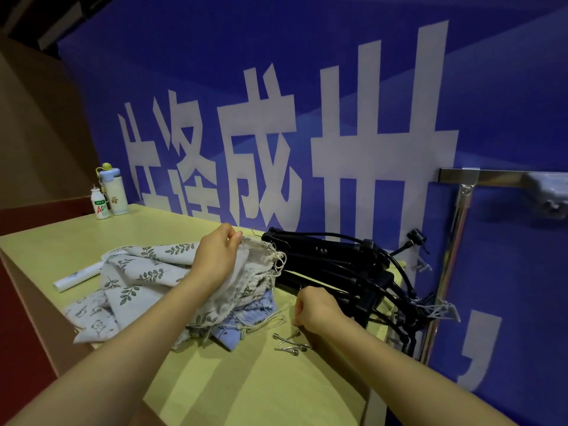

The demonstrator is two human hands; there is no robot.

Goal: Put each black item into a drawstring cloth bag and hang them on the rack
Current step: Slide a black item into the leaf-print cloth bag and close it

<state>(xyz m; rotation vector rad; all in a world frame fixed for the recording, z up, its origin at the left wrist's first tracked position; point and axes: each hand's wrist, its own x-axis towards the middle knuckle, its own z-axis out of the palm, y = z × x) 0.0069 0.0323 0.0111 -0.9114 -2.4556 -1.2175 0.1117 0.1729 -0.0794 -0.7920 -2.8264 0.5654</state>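
The right hand (316, 309) shows only its back, with the fingers curled under. Whether they pinch anything cannot be told. The chrome rack (458, 216) is cut off at the right edge. The left hand (215, 256) pinches the gathered mouth of a pale drawstring cloth bag (246, 281). Just beyond both hands' fingertips lie the black items (332, 259), stacked, long-bodied, with looping hoses, too tangled to count.
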